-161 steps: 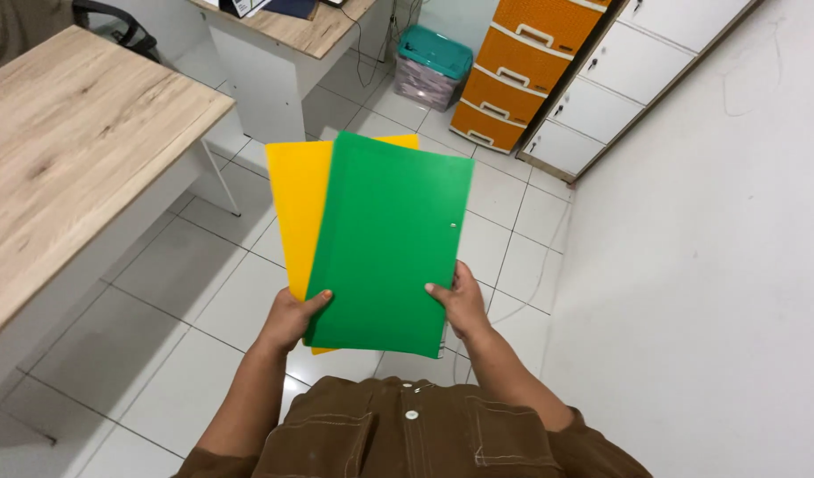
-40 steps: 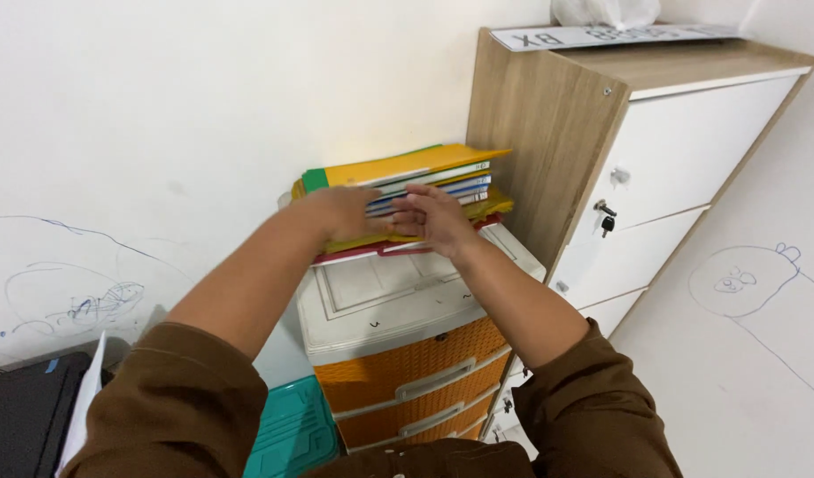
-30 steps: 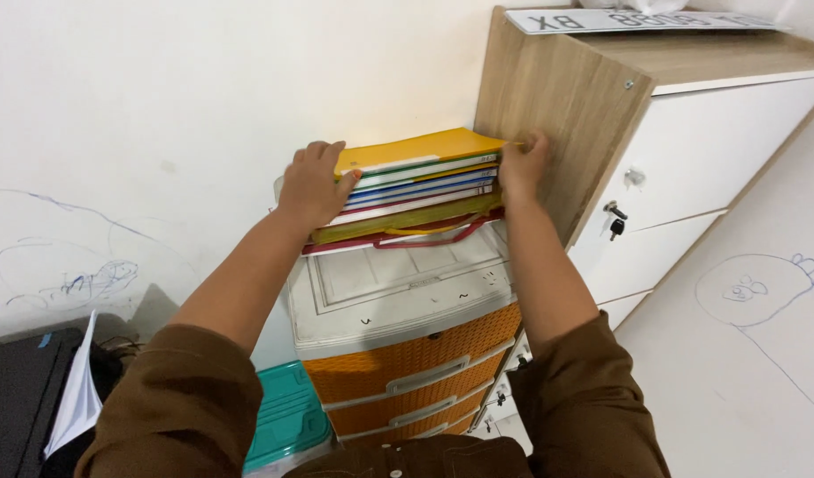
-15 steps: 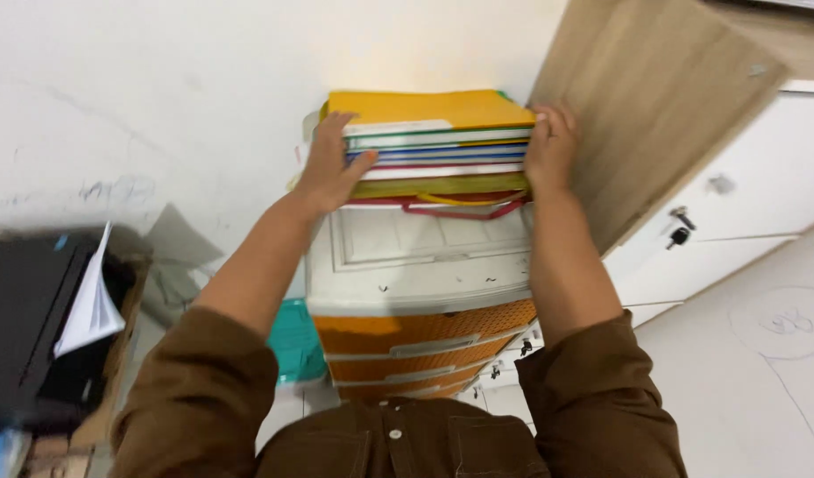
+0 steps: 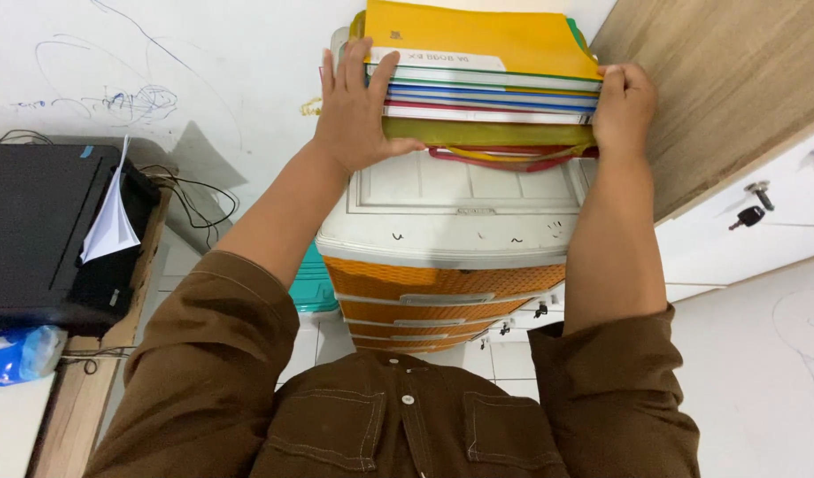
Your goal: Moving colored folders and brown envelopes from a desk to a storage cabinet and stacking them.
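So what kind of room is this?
Probably a small office: a stack of folders atop an orange plastic drawer unit, a black printer on a desk, and a lockable wooden cabinet.

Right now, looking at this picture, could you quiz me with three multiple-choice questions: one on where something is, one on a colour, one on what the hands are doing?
1. Where does the stack of folders rest?
A. on the orange drawer unit
B. on the floor
C. on the black printer

2. What colour is the top folder?
A. red
B. yellow
C. white

3. How do the hands meet the stack?
A. both hang clear of it
B. only one touches it
C. left hand and right hand press its two sides

Answers:
1 A, the stack sits on the unit's white top.
2 B, its cover is yellow.
3 C, each hand lies against one side.
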